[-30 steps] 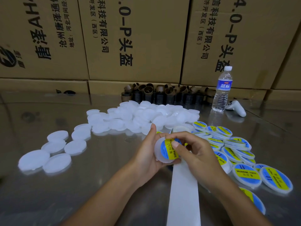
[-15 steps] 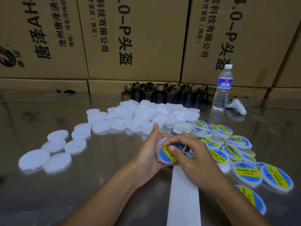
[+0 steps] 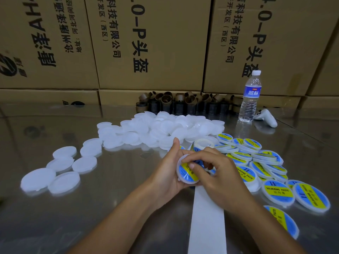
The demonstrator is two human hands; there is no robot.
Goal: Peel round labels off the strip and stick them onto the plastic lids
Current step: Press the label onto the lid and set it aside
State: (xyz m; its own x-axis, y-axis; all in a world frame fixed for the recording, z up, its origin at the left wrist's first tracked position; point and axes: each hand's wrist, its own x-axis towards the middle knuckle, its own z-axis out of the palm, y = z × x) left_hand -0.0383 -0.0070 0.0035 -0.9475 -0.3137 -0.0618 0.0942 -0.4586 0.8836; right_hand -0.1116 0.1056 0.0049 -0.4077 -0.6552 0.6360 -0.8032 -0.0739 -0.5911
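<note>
So we've got the lid (image 3: 180,161) cupped in the left grip (image 3: 167,173), fingers curled round its rim and thumb sticking up, held just above the table (image 3: 110,208) over the white backing strip (image 3: 207,217). The right grip (image 3: 220,177) is curled round the lid's far edge, thumb pressing the blue-and-yellow label (image 3: 187,174) onto its face. Plain white lids (image 3: 165,129) are heaped further back and off left, and labelled lids (image 3: 267,173) are piled on the right beside the strip
</note>
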